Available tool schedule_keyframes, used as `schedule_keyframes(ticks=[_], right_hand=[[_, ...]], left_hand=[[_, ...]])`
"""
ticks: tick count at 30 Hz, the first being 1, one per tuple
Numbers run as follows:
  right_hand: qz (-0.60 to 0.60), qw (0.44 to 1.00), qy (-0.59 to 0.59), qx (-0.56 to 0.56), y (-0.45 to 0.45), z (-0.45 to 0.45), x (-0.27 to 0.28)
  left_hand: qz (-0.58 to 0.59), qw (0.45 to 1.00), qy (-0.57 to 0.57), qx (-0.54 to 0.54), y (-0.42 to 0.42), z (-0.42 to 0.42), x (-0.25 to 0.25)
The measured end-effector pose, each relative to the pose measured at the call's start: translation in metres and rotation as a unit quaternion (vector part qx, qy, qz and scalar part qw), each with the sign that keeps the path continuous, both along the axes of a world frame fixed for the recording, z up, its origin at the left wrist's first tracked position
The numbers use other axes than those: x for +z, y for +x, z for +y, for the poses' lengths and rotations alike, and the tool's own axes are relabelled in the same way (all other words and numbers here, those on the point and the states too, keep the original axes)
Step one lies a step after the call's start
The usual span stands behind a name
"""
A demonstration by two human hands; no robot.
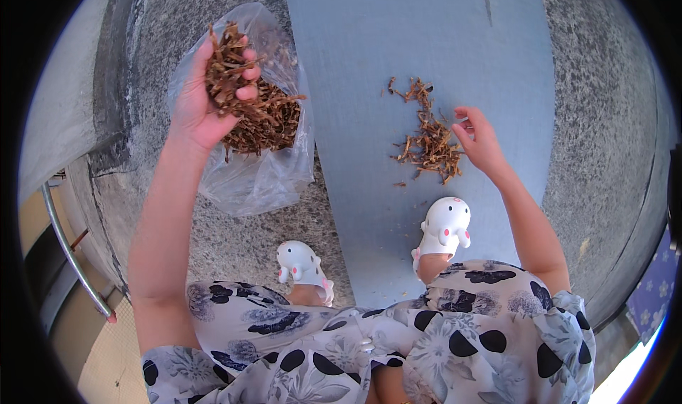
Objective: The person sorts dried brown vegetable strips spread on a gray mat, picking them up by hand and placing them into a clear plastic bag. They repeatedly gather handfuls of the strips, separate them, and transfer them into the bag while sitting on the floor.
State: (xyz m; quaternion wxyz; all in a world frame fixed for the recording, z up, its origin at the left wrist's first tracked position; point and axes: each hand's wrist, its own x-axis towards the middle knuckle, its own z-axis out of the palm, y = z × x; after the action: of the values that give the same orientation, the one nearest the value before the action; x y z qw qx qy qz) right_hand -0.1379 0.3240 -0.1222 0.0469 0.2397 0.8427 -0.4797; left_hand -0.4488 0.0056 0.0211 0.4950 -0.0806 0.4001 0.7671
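My left hand (200,111), palm up, is closed around a handful of brown dried strips (226,71). It is raised over a clear plastic bag (256,188), whose mouth lies open. More of the same dried strips (269,124) fill the bag. My right hand (479,140) hovers at the right side of a loose pile of dried strips (434,145) on a grey-blue board (362,106). Its fingers are slightly bent and apart, and nothing shows in them. A thinner trail of strips (418,92) runs from the pile toward the far side.
White animal-shaped slippers are on my feet, the left slipper (298,260) on rough concrete (240,239) and the right slipper (447,220) on the board near the pile. A curved metal rail (69,249) is at the far left. Purple flowered cloth (650,292) hangs at right.
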Motion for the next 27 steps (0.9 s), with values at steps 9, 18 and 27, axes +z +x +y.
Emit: schedule_keyframes(ticks=[9, 18, 27], right_hand=[[0.016, 0.999, 0.027, 0.01, 0.001, 0.003, -0.001], [0.006, 1.0, 0.021, 0.002, 0.006, 0.005, -0.001], [0.012, 0.999, 0.03, 0.004, 0.006, 0.008, 0.003]], left_hand=[[0.511, 0.71, -0.457, -0.162, -0.01, -0.062, -0.039], [0.544, 0.537, -0.557, -0.326, -0.055, -0.036, -0.08], [0.588, 0.51, -0.528, -0.34, -0.05, 0.012, -0.084]])
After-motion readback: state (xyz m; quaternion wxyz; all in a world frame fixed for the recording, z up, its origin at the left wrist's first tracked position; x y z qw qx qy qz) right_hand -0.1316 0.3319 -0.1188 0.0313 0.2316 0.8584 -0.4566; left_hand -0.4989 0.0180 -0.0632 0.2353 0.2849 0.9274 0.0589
